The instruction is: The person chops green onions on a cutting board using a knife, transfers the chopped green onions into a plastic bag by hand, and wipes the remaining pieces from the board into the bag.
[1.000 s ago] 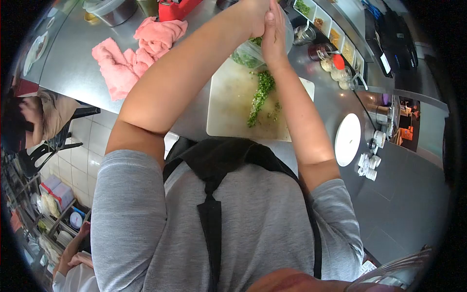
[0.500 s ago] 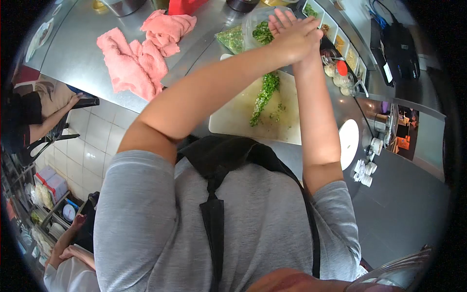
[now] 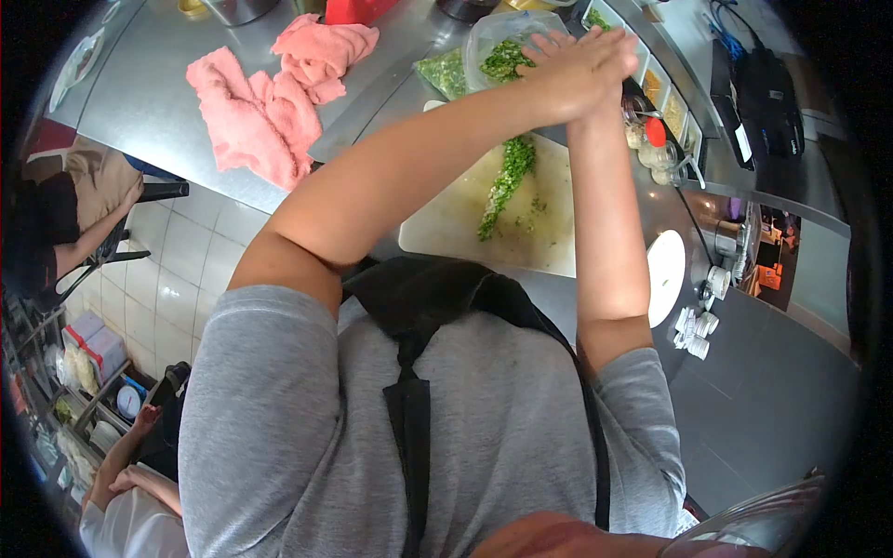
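Observation:
My left hand [image 3: 581, 84] lies crossed over my right hand and wrist, its fingers stretched out flat. Beneath it, my right hand [image 3: 551, 45] shows its spread fingers; the left hand hides much of the rest. Neither hand visibly holds anything. Just left of the right fingers is a clear plastic container [image 3: 476, 58] with chopped greens [image 3: 507, 60] in it. Below my hands, a strip of chopped green onion [image 3: 507, 186] lies on a white cutting board [image 3: 437, 223], with small bits scattered beside it. A clear bag of chopped greens [image 3: 442, 74] rests by the container.
Pink towels [image 3: 251, 116] lie on the steel counter [image 3: 139, 102]. Topping trays [image 3: 672, 110] and a red-lidded jar [image 3: 655, 133] stand at right, above a white plate [image 3: 666, 277]. Other people [image 3: 139, 521] are at the left, beside a shelf with a dial scale [image 3: 129, 402].
My left hand has slid slightly to the right across my right hand. The right fingers have shifted a little and now show less above the left hand.

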`<state>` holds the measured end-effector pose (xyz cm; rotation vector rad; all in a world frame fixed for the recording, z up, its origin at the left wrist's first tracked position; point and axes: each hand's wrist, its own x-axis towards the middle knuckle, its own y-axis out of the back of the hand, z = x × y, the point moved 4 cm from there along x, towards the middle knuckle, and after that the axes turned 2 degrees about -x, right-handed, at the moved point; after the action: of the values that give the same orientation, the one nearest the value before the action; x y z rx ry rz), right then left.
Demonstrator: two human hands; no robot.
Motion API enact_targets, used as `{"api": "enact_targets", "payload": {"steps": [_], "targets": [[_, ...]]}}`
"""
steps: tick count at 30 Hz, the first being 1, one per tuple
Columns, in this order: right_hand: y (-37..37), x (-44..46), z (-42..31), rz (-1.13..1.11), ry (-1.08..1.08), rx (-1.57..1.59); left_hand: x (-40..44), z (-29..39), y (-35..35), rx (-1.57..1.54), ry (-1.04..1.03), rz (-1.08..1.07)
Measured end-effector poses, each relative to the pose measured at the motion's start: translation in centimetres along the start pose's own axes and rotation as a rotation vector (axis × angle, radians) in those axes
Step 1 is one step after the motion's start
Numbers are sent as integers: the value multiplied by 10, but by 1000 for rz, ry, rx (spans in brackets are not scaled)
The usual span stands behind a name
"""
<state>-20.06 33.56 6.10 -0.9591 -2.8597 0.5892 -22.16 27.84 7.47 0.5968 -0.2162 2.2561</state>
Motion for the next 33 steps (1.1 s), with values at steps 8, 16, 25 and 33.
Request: {"api": "enact_targets", "payload": {"steps": [8, 16, 25, 33], "targets": [[3, -3, -24, -98, -365, 428, 11, -80, 34, 547, -24, -102], [7, 10, -8, -14, -292, 220, -11, -11, 25, 145, -106, 44], [-52, -22, -44, 4, -104, 807, 0, -79, 48, -515, 418, 492], [-43, -8, 14, -153, 250, -126, -9, -43, 43, -1358, 896, 471]]}}
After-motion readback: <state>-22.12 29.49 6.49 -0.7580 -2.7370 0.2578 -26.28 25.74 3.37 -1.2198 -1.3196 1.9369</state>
